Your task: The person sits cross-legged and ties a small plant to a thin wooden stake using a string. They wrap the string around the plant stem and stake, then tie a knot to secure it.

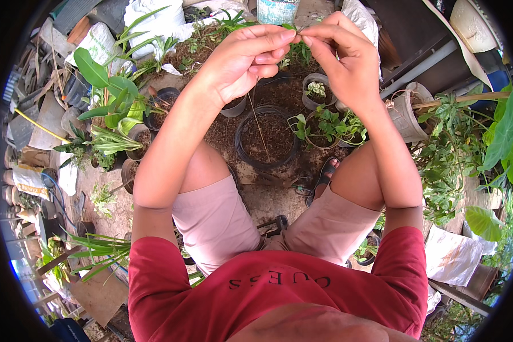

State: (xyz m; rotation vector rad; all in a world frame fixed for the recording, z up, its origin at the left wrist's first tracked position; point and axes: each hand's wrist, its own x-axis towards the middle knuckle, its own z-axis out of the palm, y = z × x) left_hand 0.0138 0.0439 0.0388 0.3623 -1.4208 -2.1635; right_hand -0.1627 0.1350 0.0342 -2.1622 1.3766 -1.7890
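Observation:
Both hands are raised at the top centre, their fingertips meeting. My left hand pinches a thin stem between thumb and index finger, its other fingers curled. My right hand pinches the same thin stem from the other side; a small green leaf shows beside the fingertips. A thin brown strand hangs below my left hand towards a coil of dark wire lying on the soil. Whether the strand joins the held stem is hidden by the hand.
Potted leafy plants stand right of the coil, near a sandalled foot. More pots and broad-leaved plants are at left. A paint-stained bucket and a white sack stand beyond the hands; a pale planter is at right.

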